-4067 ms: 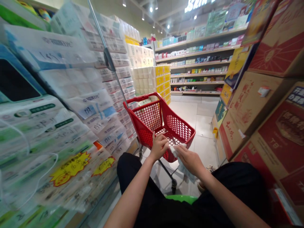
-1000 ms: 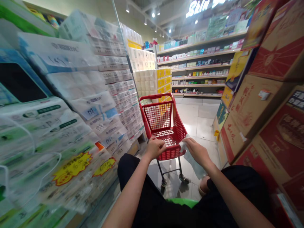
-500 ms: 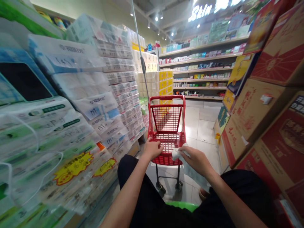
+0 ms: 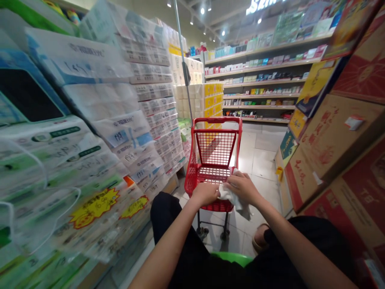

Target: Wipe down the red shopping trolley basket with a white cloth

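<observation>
A small red shopping cart (image 4: 217, 120) with a mesh basket stands right in front of my knees. My left hand (image 4: 205, 194) is closed at the near rim of its basket, fingers curled over the edge. In my right hand (image 4: 242, 186) is a crumpled white cloth (image 4: 240, 204), pressed against the near right part of the rim. One end of the cloth hangs down outside the basket. The two hands are close together, with a bit of cloth between them.
Stacked tissue packs (image 4: 114, 128) with price tags rise on the left, near a thin metal pole (image 4: 180, 40). Cardboard cartons (image 4: 333, 136) are piled on the right. Shelves of boxed goods (image 4: 258, 82) stand at the back. Below me shows a green seat edge (image 4: 233, 258).
My left hand has moved right along the near rim toward the cloth. My right hand has come up with the cloth, now bunched more tightly. The cart sits slightly turned.
</observation>
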The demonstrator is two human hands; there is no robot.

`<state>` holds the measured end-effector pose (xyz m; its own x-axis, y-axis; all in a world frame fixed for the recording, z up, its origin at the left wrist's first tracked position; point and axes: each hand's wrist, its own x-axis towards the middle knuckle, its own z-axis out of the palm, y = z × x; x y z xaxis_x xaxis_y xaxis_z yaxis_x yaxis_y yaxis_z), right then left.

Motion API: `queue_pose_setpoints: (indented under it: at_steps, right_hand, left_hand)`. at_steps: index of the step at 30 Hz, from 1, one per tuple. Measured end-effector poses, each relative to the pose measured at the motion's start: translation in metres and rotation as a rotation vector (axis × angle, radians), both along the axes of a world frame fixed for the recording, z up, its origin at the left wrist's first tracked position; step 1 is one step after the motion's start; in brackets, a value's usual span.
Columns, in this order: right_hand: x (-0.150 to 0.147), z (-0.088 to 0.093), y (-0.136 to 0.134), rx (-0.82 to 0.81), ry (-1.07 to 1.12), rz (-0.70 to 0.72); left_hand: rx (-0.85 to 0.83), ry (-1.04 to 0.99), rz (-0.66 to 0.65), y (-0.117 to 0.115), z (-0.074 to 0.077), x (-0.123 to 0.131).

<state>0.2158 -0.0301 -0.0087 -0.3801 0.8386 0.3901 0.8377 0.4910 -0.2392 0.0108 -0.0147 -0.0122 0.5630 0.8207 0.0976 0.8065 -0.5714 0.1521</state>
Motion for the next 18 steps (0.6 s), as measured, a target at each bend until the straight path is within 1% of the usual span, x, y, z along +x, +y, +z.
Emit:
queue_pose_setpoints:
  at_steps: [2,7,10,12,14,16,18]
  right_hand:
    - [0.008,0.006,0.021,-0.012,-0.008,-0.017]
    - [0.023,0.020,0.076,-0.030,-0.050,-0.047]
    - [0.022,0.023,0.099,-0.039,-0.050,-0.076]
    - [0.018,0.021,0.104,-0.031,-0.034,-0.096]
    - [0.011,0.016,0.101,-0.019,-0.017,-0.121]
    - [0.004,0.010,0.089,0.000,0.006,-0.146]
    - [-0.003,0.004,0.069,0.031,0.032,-0.151]
  left_hand:
    - [0.010,0.032,-0.026,0.002,0.000,0.002]
    - [0.075,0.012,-0.095,-0.001,0.001,0.007]
    - [0.075,0.039,-0.110,-0.003,0.002,0.007]
    - [0.088,0.046,-0.100,-0.005,0.002,0.006]
    - [0.109,0.032,-0.046,-0.006,0.001,0.006]
    - [0.133,0.002,0.023,-0.007,0.000,0.006]
    - [0.153,-0.023,0.075,-0.008,-0.001,0.008]
